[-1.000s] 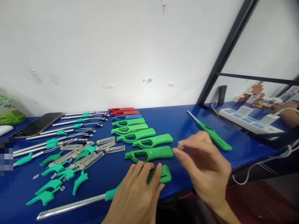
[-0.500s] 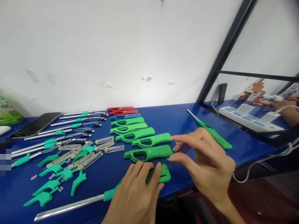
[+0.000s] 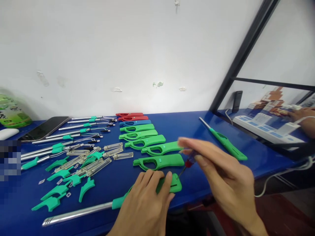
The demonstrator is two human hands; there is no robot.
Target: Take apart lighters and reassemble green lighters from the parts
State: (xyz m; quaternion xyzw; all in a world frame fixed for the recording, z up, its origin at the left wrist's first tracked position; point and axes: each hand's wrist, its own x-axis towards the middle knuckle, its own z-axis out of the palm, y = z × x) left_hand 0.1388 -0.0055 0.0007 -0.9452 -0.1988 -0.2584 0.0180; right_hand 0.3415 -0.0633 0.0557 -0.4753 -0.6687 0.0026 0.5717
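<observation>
My left hand presses a green long-nosed lighter against the table, its fingers wrapped over the handle. The lighter's silver barrel sticks out to the left of the hand. Between the thumb and fingers of my right hand is a small screwdriver with a red collar and a partly hidden clear handle. Its thin shaft slants down to the handle's rear end, at a small hole. Just behind lies a green lighter shell.
More green, blue and red shells form a column towards the wall. On the left lie barrels with wires, clear fuel tanks, teal triggers and a phone. An assembled lighter and a power strip are at right.
My right hand's fingers have shifted around the screwdriver, and its red collar now shows. The left hand keeps its hold on the lighter. The view has shifted slightly.
</observation>
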